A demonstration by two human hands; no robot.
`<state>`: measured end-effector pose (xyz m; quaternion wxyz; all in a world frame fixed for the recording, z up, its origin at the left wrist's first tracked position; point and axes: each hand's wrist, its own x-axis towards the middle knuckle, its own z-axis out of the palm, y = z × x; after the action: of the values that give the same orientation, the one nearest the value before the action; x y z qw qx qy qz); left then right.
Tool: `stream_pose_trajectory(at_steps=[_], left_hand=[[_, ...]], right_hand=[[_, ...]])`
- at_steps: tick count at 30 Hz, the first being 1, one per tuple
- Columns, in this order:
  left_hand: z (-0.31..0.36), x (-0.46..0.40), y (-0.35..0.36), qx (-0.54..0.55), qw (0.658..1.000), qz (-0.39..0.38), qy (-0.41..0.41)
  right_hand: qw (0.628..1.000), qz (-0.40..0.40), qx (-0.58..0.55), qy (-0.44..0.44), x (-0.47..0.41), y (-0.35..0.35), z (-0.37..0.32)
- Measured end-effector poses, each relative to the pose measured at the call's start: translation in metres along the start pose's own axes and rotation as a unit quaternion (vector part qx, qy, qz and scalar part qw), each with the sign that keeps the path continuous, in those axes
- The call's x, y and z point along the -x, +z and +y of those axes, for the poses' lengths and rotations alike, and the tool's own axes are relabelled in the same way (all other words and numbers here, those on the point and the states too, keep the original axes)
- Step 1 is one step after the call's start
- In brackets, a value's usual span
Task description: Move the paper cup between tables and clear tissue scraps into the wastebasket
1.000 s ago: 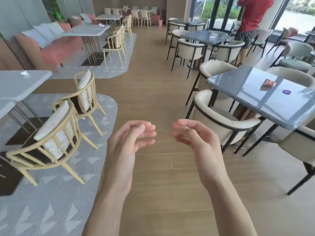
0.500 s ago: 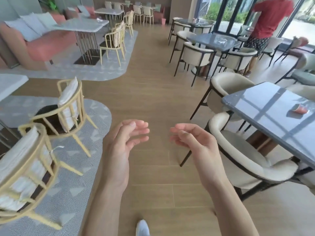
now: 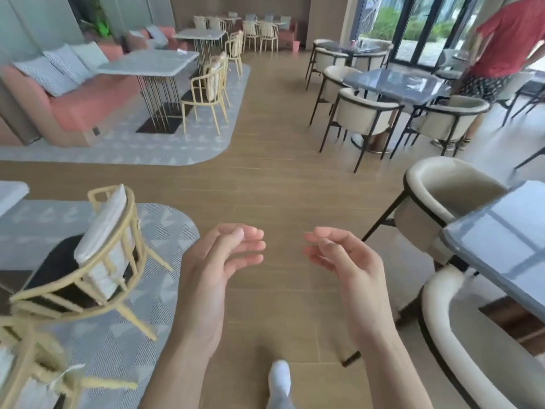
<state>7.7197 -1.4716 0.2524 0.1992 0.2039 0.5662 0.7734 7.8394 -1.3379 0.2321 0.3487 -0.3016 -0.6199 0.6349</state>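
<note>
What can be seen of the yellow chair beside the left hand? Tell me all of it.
The yellow chair has a thin frame that looks like painted metal: a curved rail around the back, upright bars and splayed legs. A pale cushion stands against its backrest above a dark seat. It stands upright on the grey patterned rug, left of the left hand, which does not touch it. Another similar yellow chair, blurred, sits close by at the lower left corner.

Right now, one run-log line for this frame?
left hand: open, empty | right hand: open, empty | paper cup: not visible | over wooden floor
</note>
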Motion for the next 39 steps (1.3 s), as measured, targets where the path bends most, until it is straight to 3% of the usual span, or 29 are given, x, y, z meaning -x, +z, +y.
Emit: stream_pose_trajectory(at_steps=[6,13,22,32,39], left_hand=[[-0.030,-0.170,0.015,-0.034,0.999,0.010,0.007],[-0.023,-0.360,0.042,-0.030,0.998,0.016,0.048],[-0.084,-0.557,0.057,-0.020,0.999,0.041,0.005],[-0.115,-0.885,0.088,0.008,1.000,0.011,0.018],[-0.122,-1.042,0.113,-0.010,1.000,-0.024,0.017]], right_hand=[[1.000,0.013,-0.027,0.000,-0.177,0.039,0.025],[0.999,-0.021,-0.023,-0.021,-0.368,0.094,0.001],[0.999,-0.042,0.013,-0.002,-0.554,0.143,0.039],[0.999,-0.007,0.047,-0.022,-0.856,0.225,0.050],[0.999,-0.003,0.028,-0.023,-1.008,0.276,0.054]])
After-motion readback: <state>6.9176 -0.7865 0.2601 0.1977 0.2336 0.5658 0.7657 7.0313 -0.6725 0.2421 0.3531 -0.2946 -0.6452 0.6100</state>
